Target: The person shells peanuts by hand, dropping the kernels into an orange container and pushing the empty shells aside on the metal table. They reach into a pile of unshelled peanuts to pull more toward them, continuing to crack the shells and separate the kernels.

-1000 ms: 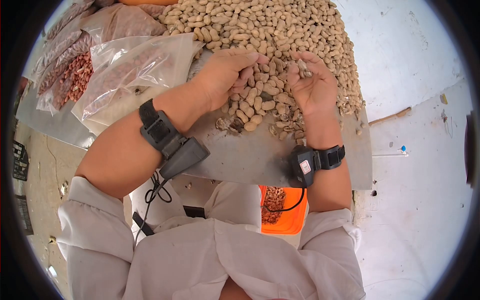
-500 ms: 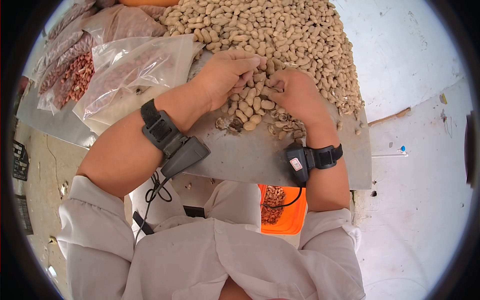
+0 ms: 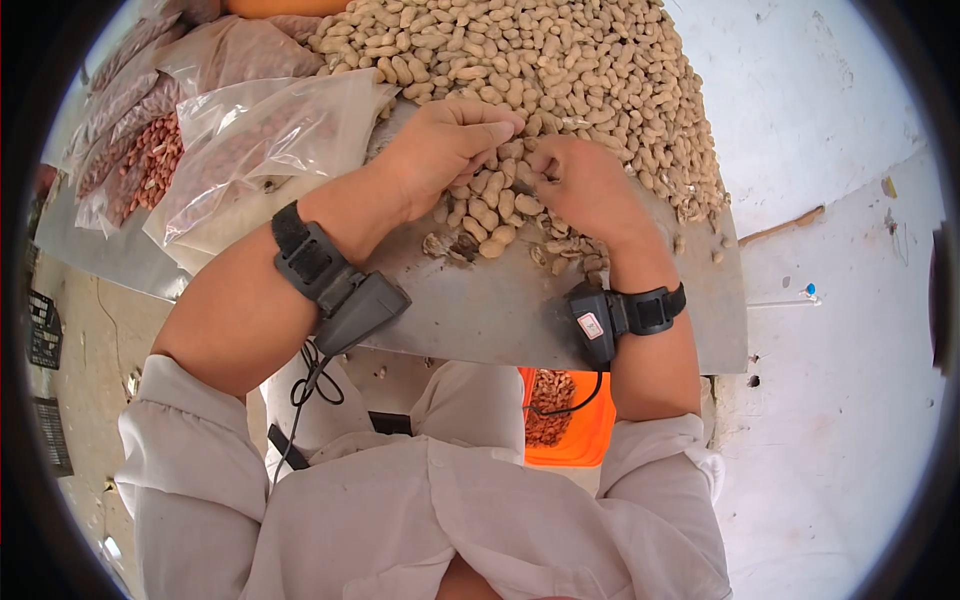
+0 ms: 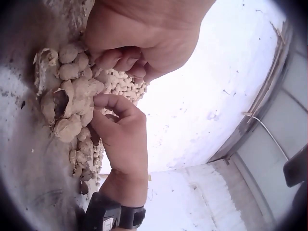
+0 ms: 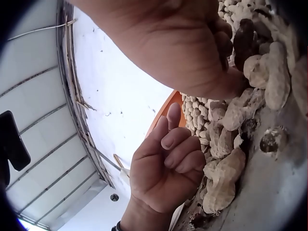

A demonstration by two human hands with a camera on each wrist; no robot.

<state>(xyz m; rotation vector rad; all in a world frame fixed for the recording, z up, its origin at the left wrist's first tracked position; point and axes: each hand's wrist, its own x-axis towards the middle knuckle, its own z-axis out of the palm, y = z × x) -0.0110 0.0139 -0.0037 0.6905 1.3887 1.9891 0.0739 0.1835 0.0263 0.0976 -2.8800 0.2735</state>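
Unshelled peanuts [image 3: 500, 60] form a large pile on a grey metal surface [image 3: 470, 300], with a smaller heap [image 3: 485, 215] between the hands. The left hand [image 3: 440, 150] is held over the heap's left side. Its fingers [image 5: 185, 149] are curled, thumb and forefinger close together, with nothing seen between them in the right wrist view. At the heap's right side is the right hand [image 3: 590, 190], palm down. In the left wrist view its thumb and forefinger [image 4: 113, 101] pinch at a peanut [image 4: 86, 89]; the fingertips are partly hidden. Broken shells [image 3: 450, 245] lie along the near edge.
Clear plastic bags [image 3: 270, 125] of red kernels lie at the left, with loose red kernels [image 3: 153, 165] showing there. An orange tub [image 3: 590, 420] with reddish bits stands below the surface's front edge. A thin stick [image 3: 785, 225] lies at the right.
The right hand has turned from palm up, with a shell piece on its fingers, to palm down at the heap. The piece is out of sight. The left hand has barely moved.
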